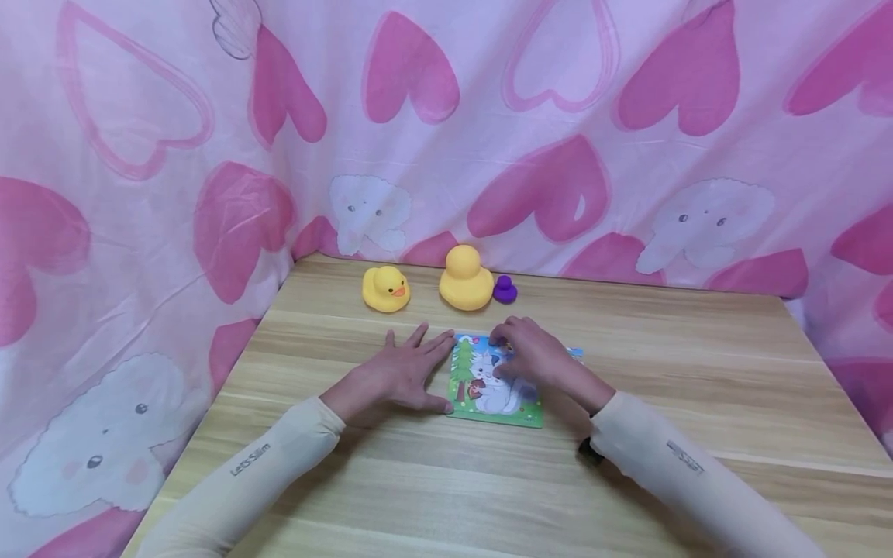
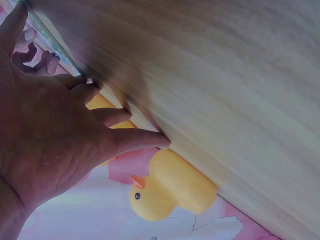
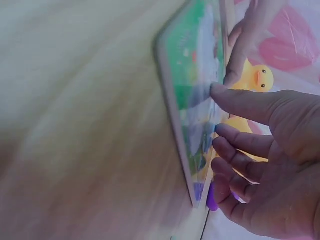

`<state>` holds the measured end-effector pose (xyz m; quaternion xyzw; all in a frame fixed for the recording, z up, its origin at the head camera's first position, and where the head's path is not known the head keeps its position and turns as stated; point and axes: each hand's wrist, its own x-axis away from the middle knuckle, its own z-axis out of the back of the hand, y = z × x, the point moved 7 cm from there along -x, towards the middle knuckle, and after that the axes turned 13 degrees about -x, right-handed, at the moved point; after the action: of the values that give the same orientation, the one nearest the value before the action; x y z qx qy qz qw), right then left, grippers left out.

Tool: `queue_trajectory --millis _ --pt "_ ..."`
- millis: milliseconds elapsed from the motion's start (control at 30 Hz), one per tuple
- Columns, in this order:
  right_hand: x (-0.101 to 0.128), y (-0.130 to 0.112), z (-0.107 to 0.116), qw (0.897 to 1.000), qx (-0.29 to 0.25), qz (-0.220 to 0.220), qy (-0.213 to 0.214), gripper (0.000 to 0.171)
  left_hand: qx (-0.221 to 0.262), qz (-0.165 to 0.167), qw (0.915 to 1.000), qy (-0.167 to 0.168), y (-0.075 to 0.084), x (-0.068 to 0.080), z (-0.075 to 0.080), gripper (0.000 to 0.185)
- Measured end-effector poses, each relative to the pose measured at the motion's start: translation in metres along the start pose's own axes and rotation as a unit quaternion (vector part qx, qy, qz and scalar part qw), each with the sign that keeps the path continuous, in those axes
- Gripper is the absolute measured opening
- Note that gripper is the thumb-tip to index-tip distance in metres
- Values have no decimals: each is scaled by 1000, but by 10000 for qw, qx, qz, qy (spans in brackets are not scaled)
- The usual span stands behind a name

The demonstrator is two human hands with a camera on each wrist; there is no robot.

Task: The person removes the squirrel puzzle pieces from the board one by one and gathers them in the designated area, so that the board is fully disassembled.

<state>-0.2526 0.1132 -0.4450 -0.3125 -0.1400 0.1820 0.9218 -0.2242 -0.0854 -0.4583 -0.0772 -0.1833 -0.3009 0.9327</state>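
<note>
A flat rectangular picture board (image 1: 488,399) lies on the wooden table, printed with a white cartoon squirrel, a green tree and grass. My left hand (image 1: 403,376) rests with spread fingers at its left edge, thumb by the lower corner. In the left wrist view, the fingers of the left hand (image 2: 55,120) reach down to the tabletop and the board's edge. My right hand (image 1: 533,353) covers the board's upper right part. In the right wrist view, the thumb and bent fingertips of the right hand (image 3: 270,150) touch the picture surface, standing apart from each other.
A yellow duck (image 1: 386,290) facing forward, a larger yellow duck (image 1: 466,279) and a small purple duck (image 1: 505,290) stand in a row behind the board. A pink curtain (image 1: 432,155) with hearts hangs along the table's back and sides.
</note>
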Motion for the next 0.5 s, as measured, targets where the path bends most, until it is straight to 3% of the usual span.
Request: queue_trajectory --millis 267,500 --pt "-8 -4 1 9995 -130 -131 -274 49 47 21 10000 -15 -1 1 0 117" --pt "-9 1 1 9992 -330 -56 -210 50 5 1 10000 -15 -2 -1 -3 119"
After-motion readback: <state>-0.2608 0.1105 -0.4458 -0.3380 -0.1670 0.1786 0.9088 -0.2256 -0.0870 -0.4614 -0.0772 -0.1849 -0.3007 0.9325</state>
